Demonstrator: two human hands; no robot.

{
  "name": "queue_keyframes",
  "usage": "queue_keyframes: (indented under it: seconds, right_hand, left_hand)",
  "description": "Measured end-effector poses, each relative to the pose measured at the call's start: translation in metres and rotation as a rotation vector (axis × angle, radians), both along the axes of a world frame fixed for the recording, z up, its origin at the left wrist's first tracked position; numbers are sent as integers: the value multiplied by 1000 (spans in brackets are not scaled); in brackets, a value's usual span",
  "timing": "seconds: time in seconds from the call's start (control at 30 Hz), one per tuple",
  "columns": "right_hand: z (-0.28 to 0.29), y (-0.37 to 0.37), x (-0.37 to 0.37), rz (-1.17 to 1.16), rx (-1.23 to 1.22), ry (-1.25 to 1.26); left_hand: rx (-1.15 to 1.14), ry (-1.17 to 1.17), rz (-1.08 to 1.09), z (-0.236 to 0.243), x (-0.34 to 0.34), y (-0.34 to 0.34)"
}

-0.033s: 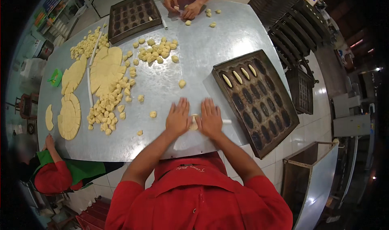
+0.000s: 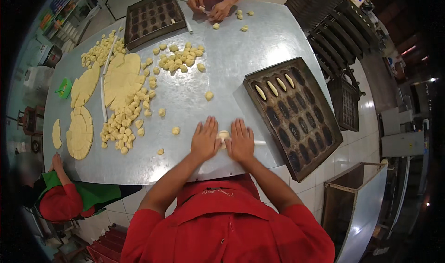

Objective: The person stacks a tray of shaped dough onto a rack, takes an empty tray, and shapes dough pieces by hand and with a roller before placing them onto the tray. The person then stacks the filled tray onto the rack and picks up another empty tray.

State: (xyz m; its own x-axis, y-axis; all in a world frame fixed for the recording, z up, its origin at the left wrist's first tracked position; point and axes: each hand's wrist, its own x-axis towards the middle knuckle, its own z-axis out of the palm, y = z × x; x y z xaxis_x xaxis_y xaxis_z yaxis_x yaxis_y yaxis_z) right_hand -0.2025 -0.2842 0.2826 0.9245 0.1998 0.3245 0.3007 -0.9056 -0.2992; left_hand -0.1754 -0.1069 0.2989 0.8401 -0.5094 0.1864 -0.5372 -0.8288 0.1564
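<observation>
Both hands and the white rod (image 2: 260, 143) have drawn slightly nearer the body, exposing more of the flattened dough piece (image 2: 223, 134), which lies on the metal table (image 2: 227, 68) between the left hand (image 2: 205, 140) and right hand (image 2: 241, 142). Their fingers extend flat, mostly close together. A dark moulded tray (image 2: 315, 158) crowds the rod's right end; loose dough balls (image 2: 175, 130) lie leftward.

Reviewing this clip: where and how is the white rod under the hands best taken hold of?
Probably by the right end of the rod, the stretch showing past the right hand, pinched across its thickness from above. That end is slim, straight and uncovered. The tray stands close to the tip, so coming from the right looks tighter. The left end cannot be seen.
</observation>
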Motion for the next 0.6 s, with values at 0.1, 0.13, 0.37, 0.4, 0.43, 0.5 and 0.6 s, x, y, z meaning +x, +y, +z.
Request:
queue_keyframes:
  seconds: [0.1,0.13,0.37,0.4,0.43,0.5,0.6]
  right_hand:
    - [-19,4,-58,-28,44,-1]
    - [-26,3,-64,-13,68,-40]
    - [-18,-25,-1,-126,65,59]
    - [-17,-20,0,-120,65,57]
    - [-17,-11,2,-27,29,-15]
    - [-16,3,-5,88,-1,-84]
    - [-16,15,-59,102,147,60]
  left_hand:
    - [-54,73,-45,-2,-55,4]
    - [-58,59,-50,2,-63,4]
    - [-372,48,-112,8,-29,-16]
    - [-308,98,-86,3,-19,-20]
    - [-244,148,-58,-2,-16,-23]
    - [-163,116,-27,-10,-26,-18]
    - [-124,101,-130,-17,-63,-1]
